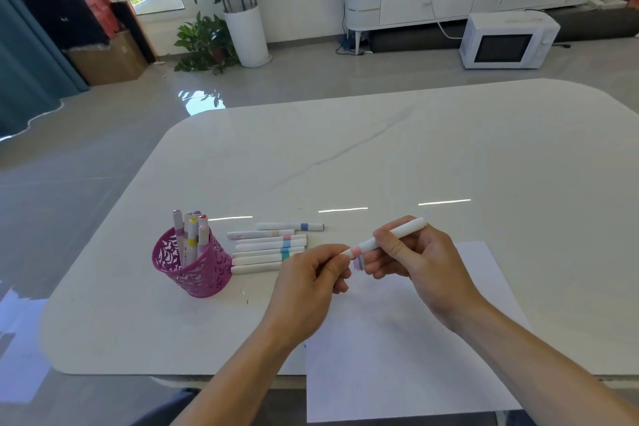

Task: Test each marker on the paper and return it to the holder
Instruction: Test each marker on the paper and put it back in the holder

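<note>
A white marker with a pink band (390, 236) is held in the air over the table between both hands. My right hand (411, 256) grips its barrel, and my left hand (311, 273) pinches its near end, where the cap sits. Beneath them lies a white paper sheet (415, 339) with short purple and green strokes (359, 263) near its top left corner. A pink cut-out holder (193, 266) stands to the left with several markers upright in it. Several more white markers (269, 245) lie in a row between the holder and my left hand.
The white marble-look table (380, 156) has rounded corners, and the paper hangs over its near edge. Beyond the table on the floor are potted plants (224, 10), a white microwave (505, 41), a white cabinet (449, 0) and a cardboard box (110, 59).
</note>
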